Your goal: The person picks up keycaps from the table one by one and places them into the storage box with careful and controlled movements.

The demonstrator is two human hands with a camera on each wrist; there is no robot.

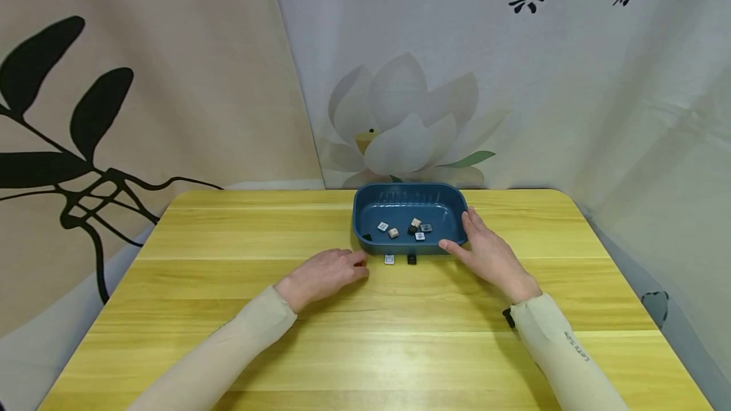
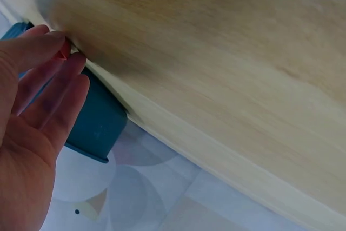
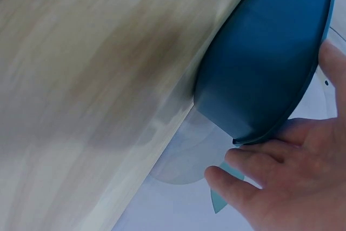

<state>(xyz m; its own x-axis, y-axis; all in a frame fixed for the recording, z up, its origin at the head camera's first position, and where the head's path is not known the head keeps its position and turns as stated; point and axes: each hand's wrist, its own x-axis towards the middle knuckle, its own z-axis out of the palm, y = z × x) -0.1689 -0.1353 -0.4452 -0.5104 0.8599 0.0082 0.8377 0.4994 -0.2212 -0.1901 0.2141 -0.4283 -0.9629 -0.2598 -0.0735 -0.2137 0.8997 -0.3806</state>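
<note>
A dark blue rectangular tray (image 1: 411, 249) stands at the back of the table, holding several small white, cream, and black block-like pieces. Just in front of it lie a white piece with a dark mark (image 1: 389, 259) and a black piece (image 1: 412, 259). My left hand (image 1: 331, 274) is by the tray's front left corner, pinching a small red piece (image 2: 65, 50) between thumb and fingers. At the other end, my right hand (image 1: 493, 259) rests against the tray, thumb at the front rim and fairly straight fingers along the right side.
The wooden table (image 1: 365, 347) reaches back to a hanging cloth backdrop (image 1: 228, 81) printed with a lotus, dark leaves and characters. The tray's back rim is close to the table's far edge.
</note>
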